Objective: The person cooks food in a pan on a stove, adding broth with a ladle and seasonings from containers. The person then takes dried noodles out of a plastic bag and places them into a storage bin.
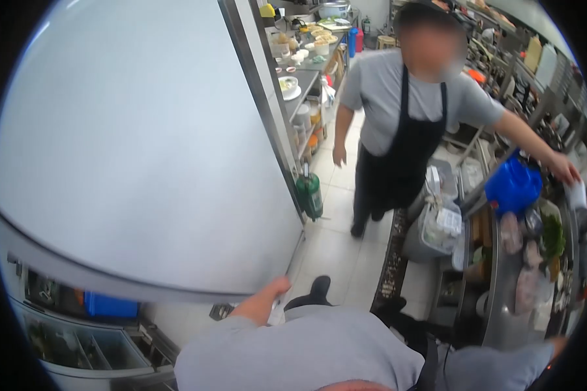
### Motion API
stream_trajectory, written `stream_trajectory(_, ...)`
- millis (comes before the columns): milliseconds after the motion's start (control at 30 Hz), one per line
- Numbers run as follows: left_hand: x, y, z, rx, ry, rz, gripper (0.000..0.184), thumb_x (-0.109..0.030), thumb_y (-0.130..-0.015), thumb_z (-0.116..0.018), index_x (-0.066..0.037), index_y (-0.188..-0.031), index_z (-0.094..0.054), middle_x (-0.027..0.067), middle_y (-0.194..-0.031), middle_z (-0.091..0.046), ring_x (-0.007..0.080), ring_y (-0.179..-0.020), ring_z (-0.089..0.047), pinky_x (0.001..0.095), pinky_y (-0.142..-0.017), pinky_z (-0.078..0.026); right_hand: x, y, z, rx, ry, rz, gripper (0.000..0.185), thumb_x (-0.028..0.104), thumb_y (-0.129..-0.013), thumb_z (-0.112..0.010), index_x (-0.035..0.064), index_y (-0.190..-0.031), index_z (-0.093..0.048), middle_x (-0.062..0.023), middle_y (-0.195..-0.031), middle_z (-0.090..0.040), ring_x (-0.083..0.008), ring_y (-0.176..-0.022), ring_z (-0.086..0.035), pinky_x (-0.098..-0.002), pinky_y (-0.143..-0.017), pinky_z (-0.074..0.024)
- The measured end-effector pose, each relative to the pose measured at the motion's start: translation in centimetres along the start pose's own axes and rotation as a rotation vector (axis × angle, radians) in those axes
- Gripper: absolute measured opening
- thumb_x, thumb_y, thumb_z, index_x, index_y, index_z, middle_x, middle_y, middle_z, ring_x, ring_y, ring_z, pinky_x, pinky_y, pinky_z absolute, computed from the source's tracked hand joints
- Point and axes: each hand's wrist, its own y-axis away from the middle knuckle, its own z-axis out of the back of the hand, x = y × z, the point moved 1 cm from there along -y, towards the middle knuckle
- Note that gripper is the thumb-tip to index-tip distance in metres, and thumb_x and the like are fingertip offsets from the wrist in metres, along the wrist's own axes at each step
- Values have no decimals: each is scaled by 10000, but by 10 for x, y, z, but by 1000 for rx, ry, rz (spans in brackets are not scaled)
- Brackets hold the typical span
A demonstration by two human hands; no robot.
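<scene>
My left hand (279, 289) is curled at the lower corner of a large white door or panel (150, 143), close to its edge. A pale, cloth-like scrap (276, 315) shows just beneath it; what the fingers hold, if anything, is hidden. My right arm reaches out to the far right beside the steel counter (502, 313). Of my right hand (557, 347) only a small part shows at the dark rim of the view, with its fingers out of sight. Wrapped packets (527, 290) and green leaves (553, 234) lie on that counter nearby.
A co-worker in a black apron (407, 130) stands ahead in the aisle, one arm stretched to the right counter. Beside them are a blue container (514, 186) and grey bins (434, 231). A green fire extinguisher (310, 193) is by the panel; the floor is tiled (332, 251).
</scene>
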Motion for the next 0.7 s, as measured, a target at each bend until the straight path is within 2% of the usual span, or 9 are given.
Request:
stream_trajectory(67, -61, -61, 102, -183, 96, -191, 427, -321, -916, -473, 36, -1072, -650, 246, -1163, -640, 422, -1086, -605, 501, -948, -473, -15, -8, 1, 16, 85, -109, 475, 426, -971, -487, 44, -1229, -600, -213, -1238, -607, -342, -1161, -576, -400, -997, -434)
stream_trajectory(167, -143, -119, 234, -337, 90, -427, 381, -300, -898, -530, 13, -1080, -647, 239, -1059, -672, 417, -1030, -626, 478, -917, -490, -24, -10, 9, 40, 152, -268, 494, 438, -981, -480, 49, -1264, -588, -213, -1269, -597, -337, -1192, -566, -390, -1019, -422)
stream_trajectory(333, -213, -172, 348, -430, 253, -398, 320, -253, -889, -576, -3, -1075, -650, 218, -977, -687, 390, -955, -658, 458, -860, -515, 47, -48, 34, 6, 92, -249, 527, 459, -996, -468, 57, -1322, -567, -213, -1322, -580, -328, -1243, -548, -374, -1055, -403)
stream_trajectory(433, -221, -156, 351, -358, 474, -250, 331, -271, -912, -586, -13, -1109, -648, 189, -980, -697, 322, -939, -681, 400, -836, -523, 184, -92, 60, 121, -184, 1, 538, 450, -1007, -479, 56, -1369, -536, -185, -1361, -567, -286, -1271, -532, -349, -1074, -384)
stream_trajectory(500, -192, -147, 307, -517, 497, -352, 324, -279, -933, -572, -1, -1084, -642, 238, -1011, -659, 379, -970, -635, 452, -849, -501, 253, -147, 59, 335, -403, 147, 543, 413, -1015, -503, 53, -1421, -480, -151, -1367, -569, -238, -1268, -523, -329, -1064, -385)
stream_trajectory(533, -172, -134, 281, -408, 570, -240, 381, -329, -951, -562, 5, -1121, -628, 246, -1055, -653, 391, -1004, -626, 448, -868, -493, 264, -176, 44, 473, -457, 193, 553, 395, -1019, -513, 54, -1449, -446, -144, -1356, -577, -229, -1257, -523, -328, -1050, -398)
stream_trajectory(567, -142, -124, 245, -492, 494, -240, 442, -384, -980, -525, 16, -1145, -617, 260, -1078, -646, 398, -1007, -622, 443, -892, -484, 289, -185, 49, 477, -475, 201, 553, 395, -1019, -513, 54, -1449, -446, -144, -1356, -577, -229, -1257, -523, -328, -1050, -398)
stream_trajectory(633, -114, -61, 239, -214, 552, -46, 499, -413, -1029, -428, 27, -1192, -597, 247, -1148, -646, 386, -1107, -602, 441, -964, -456, 341, -192, 60, 535, -220, 244, 566, 386, -999, -554, 26, -1427, -467, -147, -1331, -588, -211, -1145, -606, -315, -990, -454)
stream_trajectory(700, -63, -37, 198, -287, 609, 188, 494, -420, -1029, -424, -9, -1217, -621, 215, -1131, -661, 375, -1097, -611, 445, -969, -463, 334, -234, 48, 601, -303, 1, 573, 365, -976, -596, 31, -1425, -471, -172, -1249, -626, -212, -1014, -659, -323, -838, -535)
